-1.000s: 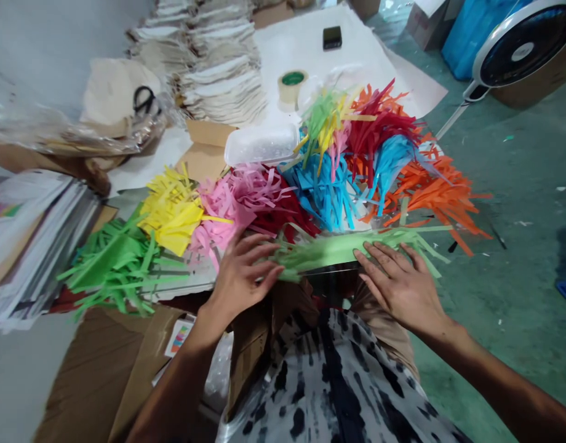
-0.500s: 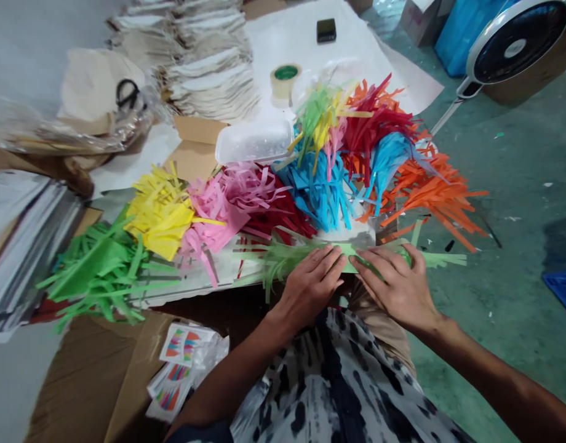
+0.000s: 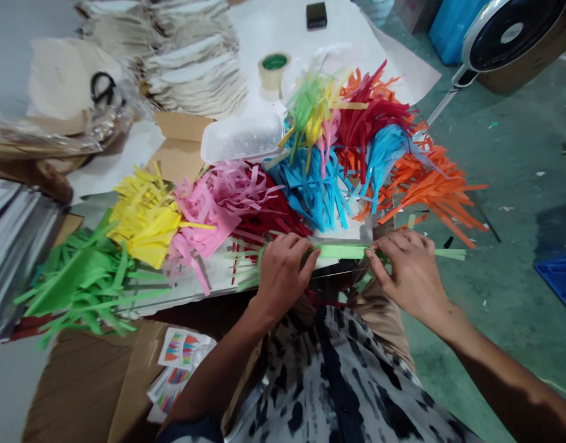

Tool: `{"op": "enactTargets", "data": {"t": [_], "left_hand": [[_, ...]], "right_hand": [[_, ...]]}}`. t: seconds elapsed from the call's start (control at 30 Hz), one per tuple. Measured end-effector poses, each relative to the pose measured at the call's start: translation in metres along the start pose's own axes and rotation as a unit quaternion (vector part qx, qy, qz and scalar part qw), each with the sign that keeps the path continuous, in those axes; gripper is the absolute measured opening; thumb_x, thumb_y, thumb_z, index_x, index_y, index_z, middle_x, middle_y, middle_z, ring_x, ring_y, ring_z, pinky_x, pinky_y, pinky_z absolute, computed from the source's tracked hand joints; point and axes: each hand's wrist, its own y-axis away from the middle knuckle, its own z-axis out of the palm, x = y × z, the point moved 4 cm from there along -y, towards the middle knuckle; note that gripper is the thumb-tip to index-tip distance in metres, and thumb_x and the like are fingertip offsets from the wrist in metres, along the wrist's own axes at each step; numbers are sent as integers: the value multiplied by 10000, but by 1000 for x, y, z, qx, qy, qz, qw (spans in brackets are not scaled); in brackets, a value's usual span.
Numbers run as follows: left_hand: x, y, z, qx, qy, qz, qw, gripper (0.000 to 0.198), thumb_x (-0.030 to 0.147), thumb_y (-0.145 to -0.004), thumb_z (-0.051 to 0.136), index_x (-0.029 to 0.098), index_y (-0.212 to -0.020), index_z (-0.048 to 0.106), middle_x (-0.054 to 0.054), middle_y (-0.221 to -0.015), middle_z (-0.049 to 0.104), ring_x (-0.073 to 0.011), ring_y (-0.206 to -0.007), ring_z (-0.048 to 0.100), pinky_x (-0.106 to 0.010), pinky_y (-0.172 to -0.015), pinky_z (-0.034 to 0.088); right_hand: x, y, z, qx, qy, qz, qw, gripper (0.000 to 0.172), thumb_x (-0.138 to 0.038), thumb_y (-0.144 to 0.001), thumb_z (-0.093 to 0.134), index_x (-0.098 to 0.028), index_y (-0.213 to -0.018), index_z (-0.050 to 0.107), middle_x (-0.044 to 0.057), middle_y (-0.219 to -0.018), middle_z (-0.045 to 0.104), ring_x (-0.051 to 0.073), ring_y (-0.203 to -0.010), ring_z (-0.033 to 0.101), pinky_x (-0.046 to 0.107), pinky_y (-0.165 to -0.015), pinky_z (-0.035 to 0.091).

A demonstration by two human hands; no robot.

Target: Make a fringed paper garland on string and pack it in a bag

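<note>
At the table's near edge, in the head camera's view, a light green paper strip (image 3: 342, 251) runs almost level between the person's two hands, its flat, narrow middle showing in the gap. The left hand (image 3: 283, 266) pinches it between thumb and bent fingers, and pale fringe fans out past that hand over the white table (image 3: 221, 269). The right hand (image 3: 405, 263) grips it in the same way, thumb against curled fingers, with a few pale green ends poking out beyond the knuckles. Just behind the hands lies a row of fringed paper bundles: a darker green bundle (image 3: 80, 283) partly over the edge at the left, then a yellow bundle (image 3: 144, 215), a pink bundle (image 3: 218, 209), a dark red bundle (image 3: 278, 209), a blue bundle (image 3: 316, 192) and, at the right, an orange bundle (image 3: 430, 184). Farther back are a clear plastic tray (image 3: 246, 138) and a tape roll (image 3: 272, 80) with a green core. A cardboard box (image 3: 89, 381) sits below the table at the left, printed cards (image 3: 184, 351) beside the person's left forearm.
</note>
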Motion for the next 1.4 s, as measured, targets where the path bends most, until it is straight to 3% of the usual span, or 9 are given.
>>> {"op": "enactTargets", "data": {"t": [0.33,0.53,0.63,0.73,0.97,1.1,1.17,1.27,1.4], "left_hand": [[-1,-1,8,13,-46,2,999,145,323,-1021,631,211,-935,667,-52,-992,670,-235,-955,604,-375,-821,416],[2,-1,10,30,-94,13,995,138,324,-1003,652,204,-935,662,-59,-977,672,-251,-923,592,-393,-775,400],[4,-3,11,25,-111,16,993,154,341,-1002,654,204,-932,661,-62,-977,671,-255,-927,595,-391,-765,396],[6,-3,11,20,-113,16,993,165,346,-1006,651,200,-930,666,-70,-984,670,-256,-936,597,-385,-768,404],[-25,4,-19,58,-188,-18,980,227,370,-961,709,185,-833,684,-134,-1076,672,-311,-980,587,-438,-805,441],[-28,11,-41,150,-209,-23,966,199,276,-967,692,161,-1127,722,-170,-1198,680,-355,-1122,603,-514,-943,481],[-4,13,-35,172,-149,71,971,329,195,-985,654,187,-1313,675,-141,-1290,695,-328,-1232,600,-523,-1087,470],[39,17,0,61,-25,249,966,452,285,-1005,667,155,-1433,606,-123,-1412,693,-290,-1374,589,-468,-1235,447],[47,23,30,27,-3,241,970,556,426,-1012,651,53,-1421,609,-206,-1459,665,-327,-1422,593,-469,-1214,510]], "right_hand": [[-9,-16,1,-30,97,-1,995,315,-394,-1031,496,-174,-924,694,118,-953,726,314,-986,567,479,-945,322],[-12,-11,-6,23,129,1,991,291,-409,-1038,542,-174,-1008,713,128,-1046,768,335,-1066,606,534,-1050,331],[-23,1,-12,99,101,-62,988,251,-303,-1025,596,-198,-1217,718,94,-1277,770,334,-1203,609,601,-1195,243],[-32,14,-10,119,51,-142,981,326,-190,-990,630,-258,-1298,713,26,-1280,791,308,-1209,646,618,-1251,186],[-9,27,-3,89,20,-106,990,355,-213,-956,639,-303,-1282,746,26,-1247,804,377,-1190,671,666,-1214,214],[-8,24,-5,85,14,-111,990,339,-240,-966,630,-309,-1276,752,32,-1215,809,382,-1215,663,680,-1222,195],[-11,22,-5,85,15,-108,990,319,-262,-973,627,-325,-1256,761,26,-1171,814,381,-1216,660,689,-1227,185],[-14,19,-6,86,19,-108,990,304,-275,-978,623,-353,-1232,770,11,-1131,817,380,-1222,657,700,-1236,173],[-13,19,-7,96,20,-111,989,297,-281,-979,623,-379,-1216,772,-5,-1124,817,371,-1225,658,699,-1242,180]]}}
